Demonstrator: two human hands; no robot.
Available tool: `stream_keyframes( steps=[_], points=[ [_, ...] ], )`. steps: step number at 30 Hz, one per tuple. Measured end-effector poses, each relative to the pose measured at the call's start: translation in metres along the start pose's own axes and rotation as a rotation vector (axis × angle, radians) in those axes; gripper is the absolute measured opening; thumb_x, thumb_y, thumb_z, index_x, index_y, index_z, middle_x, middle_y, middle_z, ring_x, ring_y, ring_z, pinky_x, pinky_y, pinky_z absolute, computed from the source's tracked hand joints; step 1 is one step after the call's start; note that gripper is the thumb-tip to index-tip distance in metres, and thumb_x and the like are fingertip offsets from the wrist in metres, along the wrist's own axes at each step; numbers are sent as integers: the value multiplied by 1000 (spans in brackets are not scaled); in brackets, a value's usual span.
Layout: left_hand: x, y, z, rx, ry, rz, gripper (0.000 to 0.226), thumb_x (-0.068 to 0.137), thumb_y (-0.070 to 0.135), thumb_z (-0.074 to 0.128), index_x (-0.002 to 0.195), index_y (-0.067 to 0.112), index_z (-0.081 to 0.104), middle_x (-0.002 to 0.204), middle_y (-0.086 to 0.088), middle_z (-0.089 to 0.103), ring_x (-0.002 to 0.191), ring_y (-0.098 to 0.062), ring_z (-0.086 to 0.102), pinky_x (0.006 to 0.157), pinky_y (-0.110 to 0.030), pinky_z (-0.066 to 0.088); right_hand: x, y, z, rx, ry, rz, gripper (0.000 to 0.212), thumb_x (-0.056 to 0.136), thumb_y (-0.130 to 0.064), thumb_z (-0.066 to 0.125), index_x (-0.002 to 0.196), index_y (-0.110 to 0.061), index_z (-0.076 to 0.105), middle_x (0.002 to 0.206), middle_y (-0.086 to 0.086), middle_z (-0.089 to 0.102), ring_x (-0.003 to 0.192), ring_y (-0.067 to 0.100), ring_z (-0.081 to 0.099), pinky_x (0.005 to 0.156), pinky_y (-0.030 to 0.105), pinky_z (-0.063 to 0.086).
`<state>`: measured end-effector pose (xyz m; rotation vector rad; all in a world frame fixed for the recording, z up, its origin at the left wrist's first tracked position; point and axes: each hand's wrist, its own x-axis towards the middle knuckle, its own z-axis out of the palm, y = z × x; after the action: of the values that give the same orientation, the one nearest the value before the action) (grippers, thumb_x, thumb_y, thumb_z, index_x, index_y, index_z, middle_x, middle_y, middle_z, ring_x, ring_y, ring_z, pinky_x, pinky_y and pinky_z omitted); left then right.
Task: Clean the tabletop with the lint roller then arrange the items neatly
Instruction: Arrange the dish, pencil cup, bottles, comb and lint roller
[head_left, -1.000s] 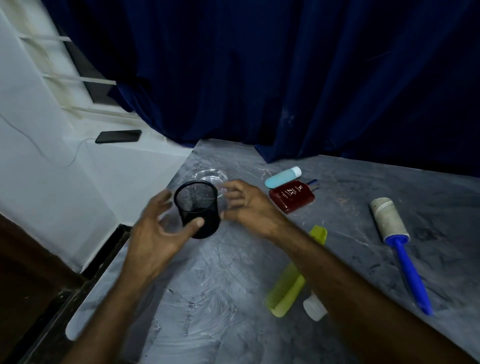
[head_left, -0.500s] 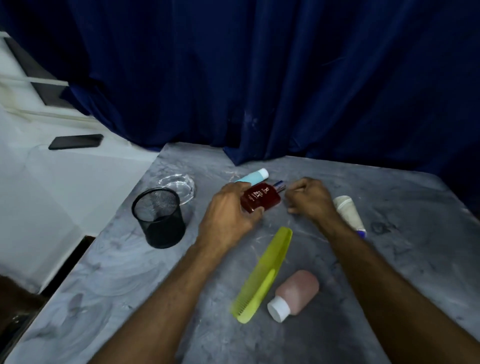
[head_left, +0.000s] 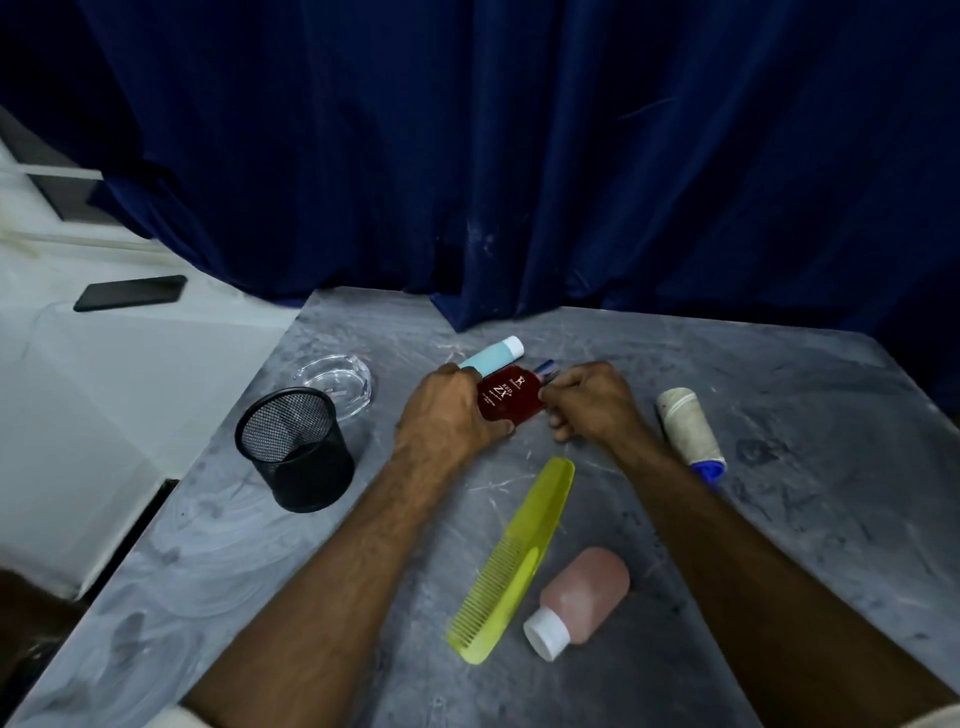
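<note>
A dark red flat bottle (head_left: 506, 400) lies at the middle back of the grey tabletop (head_left: 779, 545). My left hand (head_left: 447, 415) grips its left end and my right hand (head_left: 592, 402) pinches its capped right end. A light blue tube (head_left: 491, 356) lies just behind it. The lint roller (head_left: 685, 423), with a worn white roll and blue handle, lies right of my right arm, its handle mostly hidden. A yellow-green comb (head_left: 514, 556) and a pink bottle (head_left: 582, 595) with a white cap lie nearer to me.
A black mesh pen cup (head_left: 293, 449) stands upright at the table's left, with a clear glass ashtray (head_left: 335, 379) behind it. A dark blue curtain (head_left: 519, 156) hangs along the table's back edge. A black phone (head_left: 130, 292) rests on the white ledge to the left.
My hands let go of the mesh cup and moved right to the red bottle. Both now hold it, and the view has shifted right and closer.
</note>
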<state>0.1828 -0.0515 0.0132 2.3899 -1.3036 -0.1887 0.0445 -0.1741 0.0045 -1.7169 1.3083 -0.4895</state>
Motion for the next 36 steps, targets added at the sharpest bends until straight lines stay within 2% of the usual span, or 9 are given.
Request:
stream_keyframes(
  steps=[4,10,15,19,22,26,30,33,36],
  points=[
    [-10,-3,4,-63,76,7,81,73,53,91,141,16,66,132,-7,69,120,-25,67,100,-34,56,-1,-3,3,148,-69,57,20,90,-13,77,100,4,74,73,19,72,55,24,66,69,44,64],
    [-36,-15,16,-272,200,-7,84,71,48,94,144,18,63,130,-3,67,116,-19,66,99,-30,55,-15,-10,7,356,-153,-50,12,89,-15,79,92,-4,76,75,9,72,60,11,66,56,26,62],
    [-52,-19,23,-439,260,-34,83,75,41,92,147,18,59,132,-2,62,119,-18,65,101,-38,58,-22,-26,20,222,-164,-226,19,82,-16,86,90,-14,69,87,6,76,73,19,76,62,36,63],
    [-56,-22,22,-530,364,-51,80,79,34,90,150,20,55,130,-1,56,121,-14,60,102,-31,56,-24,-36,36,-6,-91,-424,20,79,-25,86,92,-22,71,92,-1,77,85,19,76,79,48,64],
    [-53,-24,17,-607,458,-73,80,80,20,87,152,16,53,134,-3,51,122,-10,55,104,-25,52,-25,-42,52,22,-83,-478,18,80,-24,84,94,-22,73,89,-5,77,79,9,72,85,46,61],
    [-49,-26,13,-699,485,-114,85,79,0,76,158,12,46,142,-4,45,119,1,46,99,-1,41,-23,-57,71,-17,-58,-570,20,83,-21,81,101,-20,75,85,-9,74,57,-1,56,73,36,57],
    [-46,-31,8,-802,448,-184,90,72,8,67,158,15,41,142,-1,44,130,-20,55,110,-38,54,-17,-72,77,-156,-48,-664,24,84,-27,79,108,-26,76,77,-18,64,68,2,57,73,27,49],
    [-41,-34,6,-887,395,-196,97,69,4,63,162,13,36,151,-5,42,140,-24,53,117,-43,50,-12,-81,77,-242,-38,-704,26,86,-28,77,112,-28,75,83,-19,63,77,6,58,74,25,42],
    [-36,-38,8,-916,369,-209,95,74,-8,63,163,15,36,153,-7,42,141,-23,53,118,-45,49,-8,-86,77,-288,-54,-687,28,87,-28,76,115,-28,75,95,-11,75,85,13,65,79,30,49]
  ],
)
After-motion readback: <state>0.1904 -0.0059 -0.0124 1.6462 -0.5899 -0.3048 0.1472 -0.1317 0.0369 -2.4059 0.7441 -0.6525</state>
